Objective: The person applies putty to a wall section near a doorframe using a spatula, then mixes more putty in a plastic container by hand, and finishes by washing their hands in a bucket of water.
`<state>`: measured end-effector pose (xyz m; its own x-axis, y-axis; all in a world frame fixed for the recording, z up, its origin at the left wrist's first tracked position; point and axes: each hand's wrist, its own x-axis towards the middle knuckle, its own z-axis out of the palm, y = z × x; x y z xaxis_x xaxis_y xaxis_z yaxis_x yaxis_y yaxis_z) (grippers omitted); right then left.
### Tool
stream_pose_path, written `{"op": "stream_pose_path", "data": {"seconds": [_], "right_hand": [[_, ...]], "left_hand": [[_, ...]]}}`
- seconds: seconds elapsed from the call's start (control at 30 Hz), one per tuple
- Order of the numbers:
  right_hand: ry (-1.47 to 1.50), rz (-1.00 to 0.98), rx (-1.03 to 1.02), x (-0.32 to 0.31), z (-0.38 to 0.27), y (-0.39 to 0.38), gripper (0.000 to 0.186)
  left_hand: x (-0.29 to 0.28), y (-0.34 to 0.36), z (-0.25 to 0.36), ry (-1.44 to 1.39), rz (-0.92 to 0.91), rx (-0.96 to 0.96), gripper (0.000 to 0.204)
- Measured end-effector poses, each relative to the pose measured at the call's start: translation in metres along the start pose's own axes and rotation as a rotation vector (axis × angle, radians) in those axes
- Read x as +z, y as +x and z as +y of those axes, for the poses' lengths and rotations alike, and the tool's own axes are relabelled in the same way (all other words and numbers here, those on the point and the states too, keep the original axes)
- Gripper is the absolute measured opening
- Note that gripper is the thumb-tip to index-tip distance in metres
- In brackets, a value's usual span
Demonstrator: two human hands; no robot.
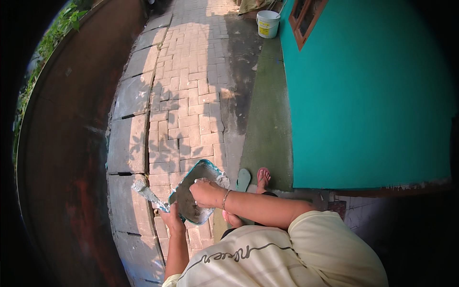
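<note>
My left hand (173, 219) grips the near left edge of a teal rectangular tub (187, 189) with rounded corners, held low in front of me. Grey-white paste coats its inside and rim. From beside that hand, a paste-smeared long tool (149, 193) sticks out to the left; its kind is hard to make out, and I cannot tell whether the fingers hold it too. Over the tub is my right hand (206, 193), a bracelet on its wrist. Its fingers are curled closed, with a bit of white at them; what they hold is hidden.
Brick paving (191, 110) runs ahead, with concrete slabs (126, 138) and a dark wall (71, 119) at left. A teal wall (368, 95) stands at right. A white bucket (267, 25) is farther off. My sandalled feet and a loose green sandal (243, 179) are near the tub.
</note>
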<state>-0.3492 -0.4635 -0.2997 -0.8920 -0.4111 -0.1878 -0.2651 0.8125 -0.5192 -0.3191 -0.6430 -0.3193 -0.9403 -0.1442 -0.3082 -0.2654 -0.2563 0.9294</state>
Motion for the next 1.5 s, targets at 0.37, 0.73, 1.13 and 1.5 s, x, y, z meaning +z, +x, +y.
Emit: {"op": "stream_pose_path", "data": {"seconds": [0.37, 0.73, 1.13, 1.5], "right_hand": [[0.365, -0.04, 0.021, -0.121, 0.075, 0.035, 0.021], [0.5, -0.055, 0.098, -0.239, 0.259, 0.075, 0.026], [1.0, 0.307, 0.085, -0.464, 0.4, 0.094, 0.028], [-0.065, 0.259, 0.365, -0.56, 0.506, 0.222, 0.046]], "left_hand": [[0.071, 0.047, 0.016, -0.168, 0.014, -0.111, 0.025], [0.272, 0.163, 0.002, -0.192, -0.064, -0.161, 0.027], [0.485, 0.319, 0.048, -0.288, -0.314, -0.238, 0.03], [0.67, 0.523, 0.08, -0.226, -0.583, -0.394, 0.037]]}}
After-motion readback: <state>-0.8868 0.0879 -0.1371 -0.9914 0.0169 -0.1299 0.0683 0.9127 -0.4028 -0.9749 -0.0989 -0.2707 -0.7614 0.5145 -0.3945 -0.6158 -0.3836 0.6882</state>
